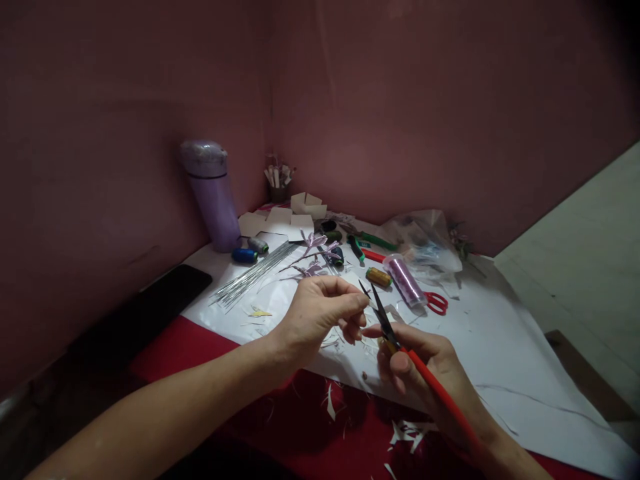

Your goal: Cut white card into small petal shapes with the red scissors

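Note:
My left hand (323,312) is closed in a pinch on a small white piece of paper (373,304), mostly hidden by my fingertips. Wrapped around red-handled scissors (383,317) is my right hand (433,353). The dark pointed blades are parted and tilt up beside the left fingertips, close to the white piece. Whether they touch it I cannot tell. Just beyond my left hand lie pale purple flowers (315,241) on thin stems. White paper trimmings (330,403) are scattered under my hands and on the red cloth (205,350).
Silvery wires (255,275), a blue spool (245,255) and a gold spool (379,277) lie on white paper. A purple tube (405,283), red scissor loops (437,303), green-handled pliers (375,239) and a plastic bag (435,233) are right. A purple bottle (216,207) stands left.

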`<state>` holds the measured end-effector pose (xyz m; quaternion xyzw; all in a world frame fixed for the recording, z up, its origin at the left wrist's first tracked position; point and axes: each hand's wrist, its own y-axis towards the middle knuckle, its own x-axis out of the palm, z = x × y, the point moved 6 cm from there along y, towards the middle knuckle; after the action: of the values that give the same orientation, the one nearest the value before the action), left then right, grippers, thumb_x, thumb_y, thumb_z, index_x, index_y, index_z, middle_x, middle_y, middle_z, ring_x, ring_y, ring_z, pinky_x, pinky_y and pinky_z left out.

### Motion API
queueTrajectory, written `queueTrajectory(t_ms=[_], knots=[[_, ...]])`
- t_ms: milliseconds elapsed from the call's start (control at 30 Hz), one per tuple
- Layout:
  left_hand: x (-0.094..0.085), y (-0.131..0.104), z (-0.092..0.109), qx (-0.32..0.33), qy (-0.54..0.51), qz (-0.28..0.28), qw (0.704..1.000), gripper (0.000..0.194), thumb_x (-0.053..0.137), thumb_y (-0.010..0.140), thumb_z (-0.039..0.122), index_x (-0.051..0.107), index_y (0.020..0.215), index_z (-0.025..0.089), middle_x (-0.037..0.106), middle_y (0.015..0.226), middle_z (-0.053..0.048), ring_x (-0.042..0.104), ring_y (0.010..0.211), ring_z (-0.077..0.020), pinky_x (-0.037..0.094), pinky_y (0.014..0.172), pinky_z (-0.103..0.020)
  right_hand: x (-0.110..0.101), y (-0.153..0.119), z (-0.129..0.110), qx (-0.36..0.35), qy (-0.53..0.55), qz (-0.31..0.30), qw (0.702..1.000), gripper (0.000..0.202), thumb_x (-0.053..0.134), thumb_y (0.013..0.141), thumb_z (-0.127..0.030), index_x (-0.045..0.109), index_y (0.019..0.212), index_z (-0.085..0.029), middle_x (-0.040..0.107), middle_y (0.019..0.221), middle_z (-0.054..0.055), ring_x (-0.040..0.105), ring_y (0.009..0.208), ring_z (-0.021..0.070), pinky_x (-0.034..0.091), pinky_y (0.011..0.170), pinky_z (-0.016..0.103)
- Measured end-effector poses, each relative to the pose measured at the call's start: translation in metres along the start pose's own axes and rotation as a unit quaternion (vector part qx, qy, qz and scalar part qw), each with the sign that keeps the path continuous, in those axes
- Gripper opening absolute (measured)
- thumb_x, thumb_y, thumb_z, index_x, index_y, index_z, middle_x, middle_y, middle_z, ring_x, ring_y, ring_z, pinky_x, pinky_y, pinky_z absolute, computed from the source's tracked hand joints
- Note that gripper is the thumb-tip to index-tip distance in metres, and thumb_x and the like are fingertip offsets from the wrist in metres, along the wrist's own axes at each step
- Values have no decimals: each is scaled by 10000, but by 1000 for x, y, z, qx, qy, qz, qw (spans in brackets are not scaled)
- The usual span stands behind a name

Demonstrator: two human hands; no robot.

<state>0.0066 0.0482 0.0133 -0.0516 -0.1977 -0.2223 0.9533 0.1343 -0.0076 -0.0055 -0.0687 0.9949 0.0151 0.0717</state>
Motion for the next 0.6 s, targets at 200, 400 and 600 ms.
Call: queueTrajectory(t_ms=[200,400,600], knots=[[0,0,-1,2,-1,-5,1000,152,669,704,227,589,633,118,584,527,3,510,398,-76,418,419,-209,1,-1,-2,12,15,25,999,522,662,659,-604,656,903,-143,466,515,-38,381,461,99,370,448,240],[-1,0,-1,-2,-1,-6,1000,183,680,702,257,578,624,126,589,530,2,510,398,-74,419,424,-212,1,-3,3,33,38,8,999,478,672,672,-568,641,885,-142,441,493,-46,293,401,66,218,367,198],[1,1,-3,-10,-14,-18,1000,175,681,708,259,591,657,118,597,558,-1,543,427,-79,427,443,-205,-14,1,-2,-33,-9,98,995,345,656,753,-455,618,956,-179,533,546,-30,387,401,75,326,383,204]])
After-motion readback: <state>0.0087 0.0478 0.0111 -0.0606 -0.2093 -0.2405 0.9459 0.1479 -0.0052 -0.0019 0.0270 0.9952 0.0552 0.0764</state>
